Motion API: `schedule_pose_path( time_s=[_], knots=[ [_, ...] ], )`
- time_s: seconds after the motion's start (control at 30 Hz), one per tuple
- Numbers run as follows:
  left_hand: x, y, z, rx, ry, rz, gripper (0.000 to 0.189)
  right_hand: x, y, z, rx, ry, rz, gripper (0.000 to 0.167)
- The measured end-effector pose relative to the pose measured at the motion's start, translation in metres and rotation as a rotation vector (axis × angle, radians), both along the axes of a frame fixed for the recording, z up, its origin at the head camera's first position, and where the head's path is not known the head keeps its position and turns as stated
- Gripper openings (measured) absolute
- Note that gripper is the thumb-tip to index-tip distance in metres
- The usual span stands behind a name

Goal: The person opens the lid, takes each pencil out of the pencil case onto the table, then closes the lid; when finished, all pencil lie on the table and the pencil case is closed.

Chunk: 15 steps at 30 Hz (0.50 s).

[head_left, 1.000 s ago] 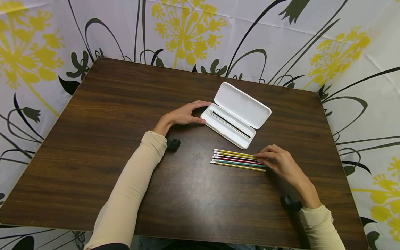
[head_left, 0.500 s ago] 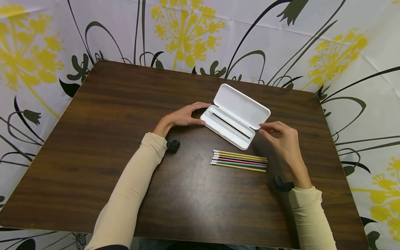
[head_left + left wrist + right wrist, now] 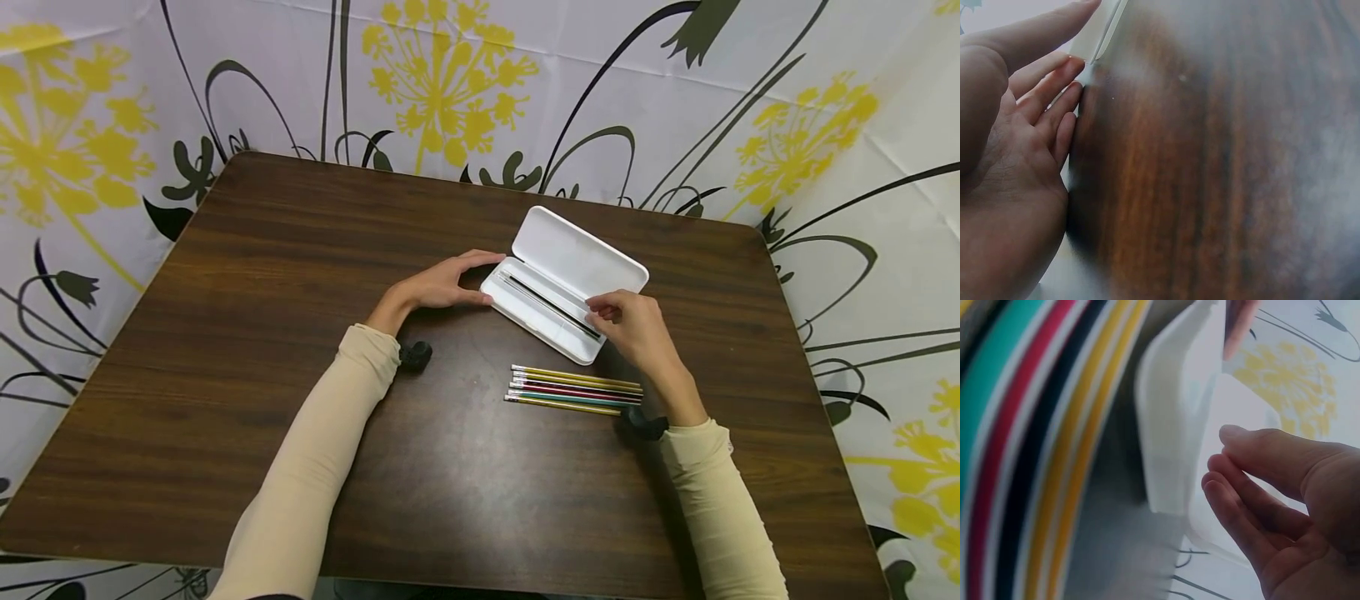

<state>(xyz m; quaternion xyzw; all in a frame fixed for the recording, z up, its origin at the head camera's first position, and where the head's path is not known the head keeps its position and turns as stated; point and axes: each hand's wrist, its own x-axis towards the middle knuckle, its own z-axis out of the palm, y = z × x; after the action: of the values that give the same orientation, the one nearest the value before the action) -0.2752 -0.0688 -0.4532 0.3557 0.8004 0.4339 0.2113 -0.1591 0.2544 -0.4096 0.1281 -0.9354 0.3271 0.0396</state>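
A white pencil case [image 3: 573, 250] lies with its lid flipped back on the table's right half. Inside its tray is a dark pencil [image 3: 547, 302]. My left hand [image 3: 435, 283] holds the case's left end between thumb and index finger. Over the right end of the tray is my right hand [image 3: 633, 329], fingertips just above the dark pencil's end. In the right wrist view its thumb and fingers are loosely bent near each other, with nothing visible between them. Several pencils in yellow, black, red and green [image 3: 975, 456] lie side by side in front of the case.
The brown wooden table [image 3: 262, 350] runs to a white cloth [image 3: 292, 75] with yellow and grey flower prints behind and at the sides. A black wrist camera [image 3: 643, 423] overlaps the right ends of the pencil row in the head view.
My right hand has left the ends of the pencil row, passed the case's right corner, and come over its tray. The left hand stays at the case.
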Motion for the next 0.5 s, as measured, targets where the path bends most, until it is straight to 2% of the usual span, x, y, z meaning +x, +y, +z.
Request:
schedule_pose_path(
  time_s=[0.23,0.5],
  knots=[
    [0.0,0.0,0.0,0.003,0.007,-0.004,0.075,-0.002,-0.007,-0.008,0.008,-0.03,0.017,0.017],
    [0.002,0.0,0.002,0.008,0.0,-0.004,0.075,0.0,-0.015,-0.014,0.182,0.029,0.056,0.012]
  ],
)
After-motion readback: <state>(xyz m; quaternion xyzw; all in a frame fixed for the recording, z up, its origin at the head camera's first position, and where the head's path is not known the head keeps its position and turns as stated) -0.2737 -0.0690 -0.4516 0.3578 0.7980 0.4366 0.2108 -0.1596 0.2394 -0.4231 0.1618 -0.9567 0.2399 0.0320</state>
